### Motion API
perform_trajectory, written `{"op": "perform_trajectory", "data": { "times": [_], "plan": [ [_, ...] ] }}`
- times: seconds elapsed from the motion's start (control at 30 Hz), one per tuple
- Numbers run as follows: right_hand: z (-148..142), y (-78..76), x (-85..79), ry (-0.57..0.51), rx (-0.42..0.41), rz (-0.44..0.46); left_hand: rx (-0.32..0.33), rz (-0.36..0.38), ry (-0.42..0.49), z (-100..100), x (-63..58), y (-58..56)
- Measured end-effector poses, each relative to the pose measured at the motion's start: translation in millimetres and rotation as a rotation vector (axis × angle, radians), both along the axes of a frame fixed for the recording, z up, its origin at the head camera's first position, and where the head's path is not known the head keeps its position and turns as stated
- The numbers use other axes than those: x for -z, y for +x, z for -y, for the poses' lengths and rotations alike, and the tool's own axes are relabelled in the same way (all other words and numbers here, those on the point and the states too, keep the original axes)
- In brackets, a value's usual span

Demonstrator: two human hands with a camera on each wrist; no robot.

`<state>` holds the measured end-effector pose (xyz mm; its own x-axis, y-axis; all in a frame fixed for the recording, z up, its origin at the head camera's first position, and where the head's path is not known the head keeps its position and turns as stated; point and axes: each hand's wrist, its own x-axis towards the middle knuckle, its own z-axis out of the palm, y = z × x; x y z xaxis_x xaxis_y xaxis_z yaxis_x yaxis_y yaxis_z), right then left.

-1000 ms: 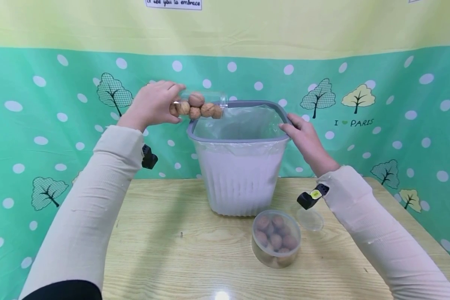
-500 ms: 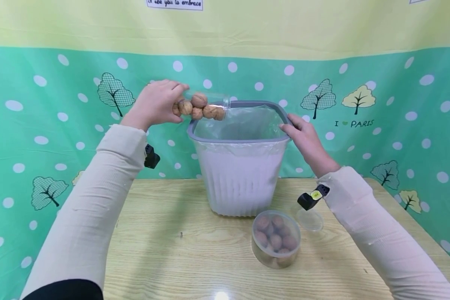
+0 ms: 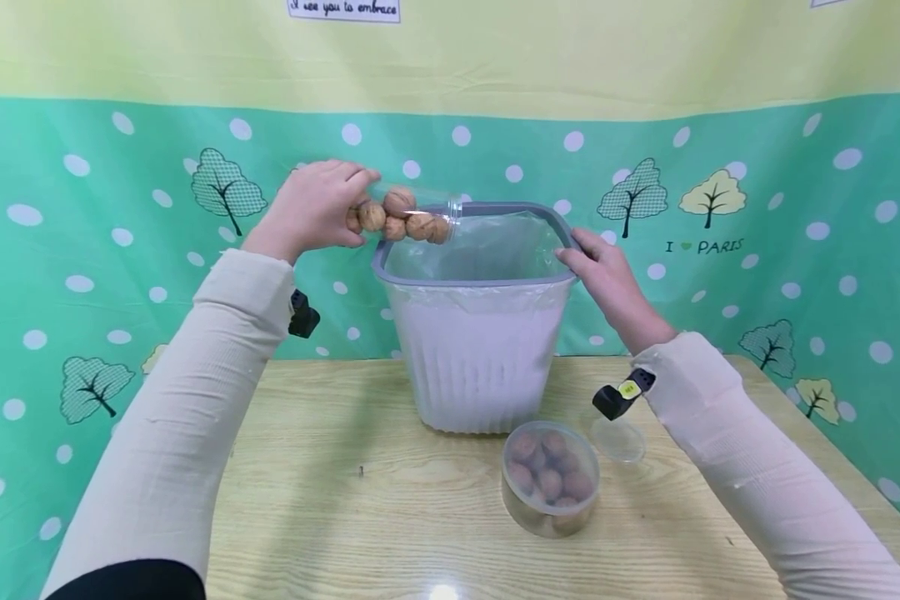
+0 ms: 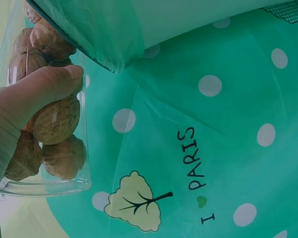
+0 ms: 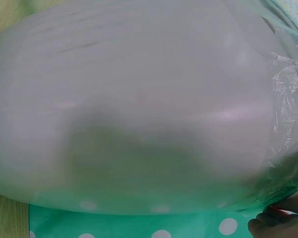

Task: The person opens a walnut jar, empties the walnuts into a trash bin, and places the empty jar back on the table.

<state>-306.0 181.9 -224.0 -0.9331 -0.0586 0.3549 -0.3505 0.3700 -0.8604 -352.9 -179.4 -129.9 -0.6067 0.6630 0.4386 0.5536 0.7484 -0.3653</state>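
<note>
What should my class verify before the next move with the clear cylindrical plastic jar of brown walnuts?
1. Clear cylindrical plastic jar gripped by the left hand: ok.
2. Brown walnuts visible inside the jar: ok.
3. Jar tipped steeply, if pouring comes next: not ok; it looks nearly level in the head view.
4. White ribbed plastic bin held: ok; the right hand grips its grey plastic rim.
5. Translucent plastic liner inside the bin: ok.
6. Bin's bottom free of contents: cannot tell; hidden.

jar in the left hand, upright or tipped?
Tipped: head view shows the clear jar nearly on its side, mouth end at the lined bin, walnuts mostly along its lower wall.
</note>
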Motion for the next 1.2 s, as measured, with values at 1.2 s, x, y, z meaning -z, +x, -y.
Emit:
{"op": "perform_trajectory", "data": {
  "times": [1.2],
  "plan": [
    [0.1, -2.9, 1.5, -0.004, 0.004, -0.004, -0.028, -0.062, 0.068, -5.5, 1.7, 1.0]
  ]
}}
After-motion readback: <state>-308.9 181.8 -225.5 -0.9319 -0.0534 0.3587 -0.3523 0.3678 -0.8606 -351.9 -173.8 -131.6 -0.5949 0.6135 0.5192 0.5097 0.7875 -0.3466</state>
